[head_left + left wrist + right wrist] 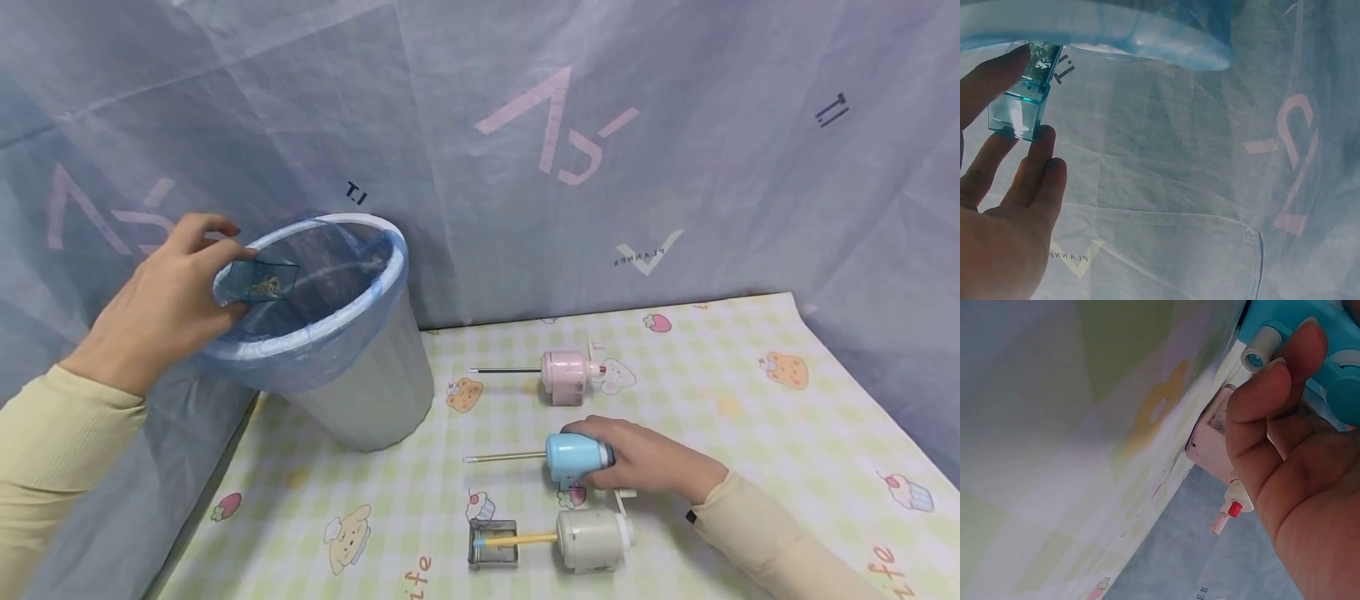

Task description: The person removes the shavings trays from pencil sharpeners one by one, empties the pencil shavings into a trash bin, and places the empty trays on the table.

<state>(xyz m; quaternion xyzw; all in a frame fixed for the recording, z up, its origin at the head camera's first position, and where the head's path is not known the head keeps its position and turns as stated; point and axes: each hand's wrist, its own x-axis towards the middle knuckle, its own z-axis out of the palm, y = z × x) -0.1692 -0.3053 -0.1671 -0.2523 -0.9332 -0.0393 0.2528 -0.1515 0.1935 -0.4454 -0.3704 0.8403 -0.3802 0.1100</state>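
My left hand (222, 273) pinches a small clear blue drawer (264, 282) with shavings in it, tilted over the rim of a grey waste bin (360, 392) lined with a blue bag. In the left wrist view the drawer (1021, 106) sits between my fingers (1041, 156), just under the bin's rim (1147, 40). My right hand (626, 458) grips a light blue pencil sharpener (573, 457) lying on the mat, with a pale pencil (502, 457) stuck in its front. In the right wrist view my fingers (1266, 406) curl round the blue sharpener (1341, 356).
A pink sharpener (567, 376) with a black pencil (504, 370) lies behind the blue one, also seen as the pink sharpener (1210, 434). A grey sharpener (594, 540) with a yellow pencil (519, 540) and a clear drawer (492, 543) lies nearer me. A grey cloth backdrop (675, 167) hangs behind.
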